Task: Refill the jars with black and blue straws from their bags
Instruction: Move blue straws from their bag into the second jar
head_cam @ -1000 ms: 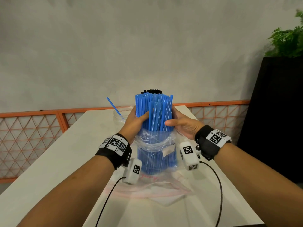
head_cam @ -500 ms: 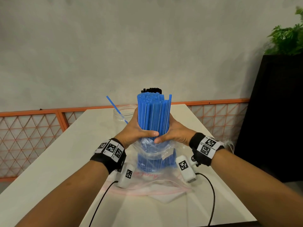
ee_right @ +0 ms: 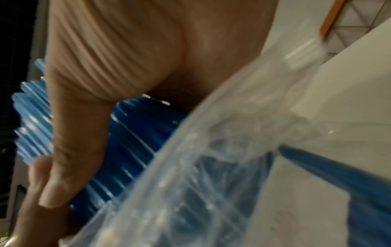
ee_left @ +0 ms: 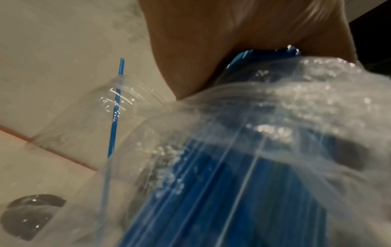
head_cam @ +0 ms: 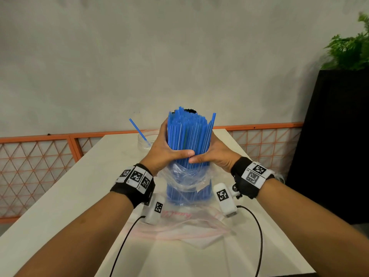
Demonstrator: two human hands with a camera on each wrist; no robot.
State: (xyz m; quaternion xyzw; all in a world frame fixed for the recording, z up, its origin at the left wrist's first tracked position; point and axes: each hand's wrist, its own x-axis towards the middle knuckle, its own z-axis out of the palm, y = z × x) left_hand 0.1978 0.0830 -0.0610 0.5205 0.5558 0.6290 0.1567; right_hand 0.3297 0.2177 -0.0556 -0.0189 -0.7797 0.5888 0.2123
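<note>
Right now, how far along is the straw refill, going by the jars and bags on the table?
Done: an empty clear zip bag lies flat on the white table; black straw tips show behind, their jar hidden. In hand: left hand and right hand grip the blue straw bundle, half out of its clear plastic bag. Left: the clear plastic jar holds one blue straw.

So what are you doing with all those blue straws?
Both hands, the left hand and the right hand, are wrapped around a big bundle of blue straws, standing upright. Its lower half sits in a clear plastic bag on the white table. Behind, a clear jar holds just one blue straw, so the refill isn't done yet.
</note>
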